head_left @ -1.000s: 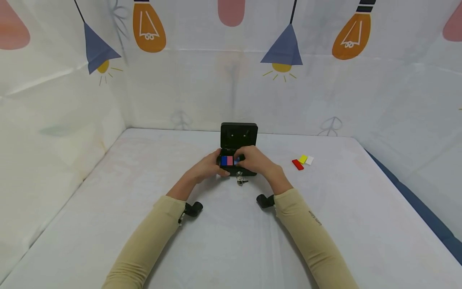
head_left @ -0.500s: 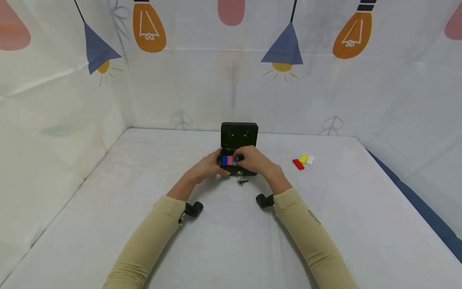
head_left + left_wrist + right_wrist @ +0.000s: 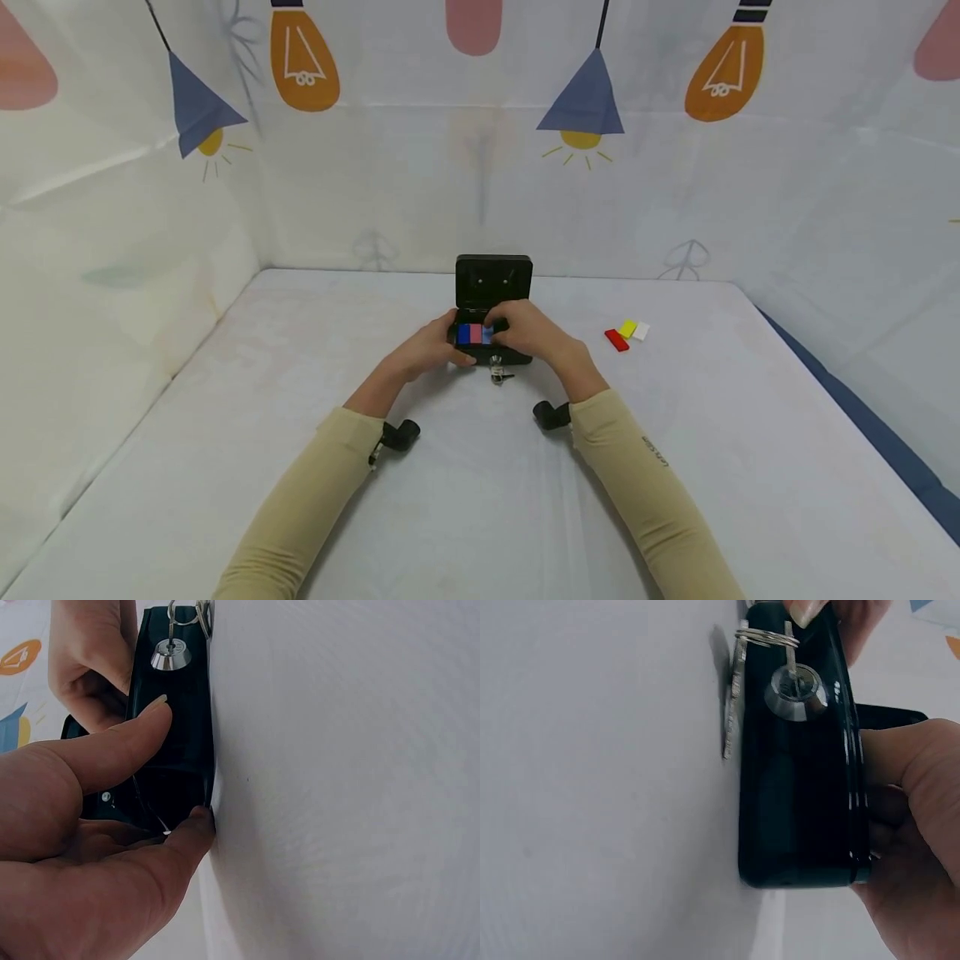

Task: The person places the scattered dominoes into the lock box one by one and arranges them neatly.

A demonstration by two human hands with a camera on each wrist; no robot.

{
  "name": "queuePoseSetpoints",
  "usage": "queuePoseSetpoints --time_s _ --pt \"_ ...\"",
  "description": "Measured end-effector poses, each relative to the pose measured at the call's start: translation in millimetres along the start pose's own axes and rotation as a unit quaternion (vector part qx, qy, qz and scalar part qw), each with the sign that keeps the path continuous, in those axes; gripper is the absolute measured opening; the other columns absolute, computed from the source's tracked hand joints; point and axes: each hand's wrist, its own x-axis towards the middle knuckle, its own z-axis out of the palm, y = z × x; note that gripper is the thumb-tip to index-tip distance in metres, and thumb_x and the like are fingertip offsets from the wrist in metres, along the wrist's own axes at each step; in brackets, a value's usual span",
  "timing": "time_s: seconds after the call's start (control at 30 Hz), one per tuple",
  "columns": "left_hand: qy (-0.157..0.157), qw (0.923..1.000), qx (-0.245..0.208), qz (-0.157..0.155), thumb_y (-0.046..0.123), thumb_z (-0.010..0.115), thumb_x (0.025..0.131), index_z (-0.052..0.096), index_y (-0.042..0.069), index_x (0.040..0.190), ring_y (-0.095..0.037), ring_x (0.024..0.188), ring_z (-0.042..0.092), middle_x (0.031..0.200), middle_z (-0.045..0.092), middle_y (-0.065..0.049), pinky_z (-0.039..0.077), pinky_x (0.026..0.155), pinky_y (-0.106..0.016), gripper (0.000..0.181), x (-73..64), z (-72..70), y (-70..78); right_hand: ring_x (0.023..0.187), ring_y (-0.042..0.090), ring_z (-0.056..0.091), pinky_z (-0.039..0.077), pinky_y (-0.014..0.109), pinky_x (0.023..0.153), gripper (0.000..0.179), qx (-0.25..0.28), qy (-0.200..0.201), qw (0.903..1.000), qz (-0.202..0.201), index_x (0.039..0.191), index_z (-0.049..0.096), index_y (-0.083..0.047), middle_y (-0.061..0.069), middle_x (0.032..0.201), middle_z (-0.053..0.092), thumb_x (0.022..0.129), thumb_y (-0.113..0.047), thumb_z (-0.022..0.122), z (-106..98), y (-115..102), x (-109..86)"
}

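A small black cash box (image 3: pixel 513 357) stands on the white-covered table with its lid (image 3: pixel 493 282) raised. My left hand (image 3: pixel 427 347) grips the box's left end, thumb across the front wall (image 3: pixel 176 720) and fingers round the side. Inside, a dark blue block (image 3: pixel 464 334) and a pink block (image 3: pixel 476 334) lie side by side. Right of them is a light blue block (image 3: pixel 487 335), which my right hand (image 3: pixel 534 331) pinches from above; those fingertips are partly hidden. A key sits in the silver lock (image 3: pixel 796 693), with another key (image 3: pixel 735 705) hanging from the ring.
Red (image 3: pixel 617 340), yellow (image 3: pixel 627 329) and white (image 3: pixel 641 332) pieces lie on the table right of the box. A printed white curtain (image 3: pixel 420 183) rises behind the table's back edge. A black wrist camera (image 3: pixel 402 435) sits on the left cuff.
The right fingertips have shifted slightly within the box, and more of the light blue block shows beside the pink one. The left hand and the box stay in place.
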Motion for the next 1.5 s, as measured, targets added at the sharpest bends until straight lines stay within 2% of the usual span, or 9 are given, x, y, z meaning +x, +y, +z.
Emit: queuePoseSetpoints --time_s 0.27,0.47,0.63,0.9,1.03,1.2,1.5 --pt "0.002 1.0 -0.002 -0.008 0.008 0.076 0.085 0.017 0.013 0.159 -0.027 0.135 0.04 0.154 0.042 -0.01 0.03 0.118 -0.051 0.095 0.7 -2.5 -2.0 0.116 0.026 0.061 0.048 0.046 0.106 0.028 0.023 -0.003 0.9986 0.048 0.119 0.07 -0.007 0.009 0.125 0.069 0.092 -0.013 0.068 -13 5 -8.0" --pt "-0.003 1.0 -0.006 0.001 0.007 0.077 0.084 0.023 0.013 0.157 -0.028 0.133 0.041 0.152 0.045 -0.01 0.03 0.118 -0.051 0.092 4.0 -1.6 -3.0 0.122 0.029 0.057 0.046 0.048 0.107 0.027 0.03 0.01 0.9962 0.081 0.121 0.068 -0.009 0.011 0.13 0.065 0.094 -0.016 0.066 -22 11 -18.3" --pt "0.002 1.0 0.002 -0.001 0.006 0.077 0.083 0.021 0.013 0.158 -0.026 0.133 0.042 0.151 0.045 -0.009 0.03 0.118 -0.049 0.094 5.6 -1.2 -1.7 0.122 0.032 0.055 0.047 0.049 0.106 0.027 0.041 0.012 0.9944 0.097 0.122 0.068 -0.009 0.012 0.13 0.064 0.095 -0.015 0.064 -28 14 -22.4" --pt "0.003 0.9999 0.004 -0.009 0.005 0.077 0.084 0.017 0.014 0.16 -0.026 0.136 0.039 0.155 0.041 -0.009 0.029 0.12 -0.051 0.097 4.0 -0.7 0.1 0.124 0.034 0.054 0.05 0.049 0.101 0.029 0.034 0.021 0.9947 0.095 0.123 0.067 -0.008 0.013 0.131 0.063 0.094 -0.012 0.063 -35 21 -25.7" --pt "0.006 0.9997 0.011 -0.021 0.006 0.077 0.084 0.01 0.014 0.161 -0.026 0.142 0.035 0.16 0.034 -0.009 0.027 0.121 -0.05 0.102 1.9 0.9 0.4 0.127 0.033 0.054 0.049 0.049 0.102 0.029 0.024 0.019 0.9953 0.092 0.122 0.068 -0.006 0.013 0.132 0.064 0.093 -0.01 0.063 -38 26 -29.4" --pt "0.011 0.9996 0.017 -0.02 0.006 0.076 0.084 0.007 0.013 0.161 -0.026 0.147 0.03 0.163 0.029 -0.009 0.025 0.122 -0.051 0.104 1.9 1.7 -0.8 0.128 0.035 0.053 0.047 0.051 0.104 0.032 0.016 0.01 0.9953 0.095 0.125 0.067 -0.006 0.015 0.134 0.063 0.093 -0.008 0.062 -42 31 -35.2" --pt "0.007 0.9994 0.022 -0.026 0.008 0.076 0.085 0.004 0.012 0.161 -0.026 0.15 0.026 0.165 0.025 -0.01 0.025 0.122 -0.051 0.105 1.3 1.7 0.8 0.128 0.036 0.053 0.044 0.053 0.106 0.038 0.01 0.001 0.9954 0.096 0.127 0.065 -0.002 0.017 0.133 0.063 0.09 -0.007 0.062 -50 45 -43.5"
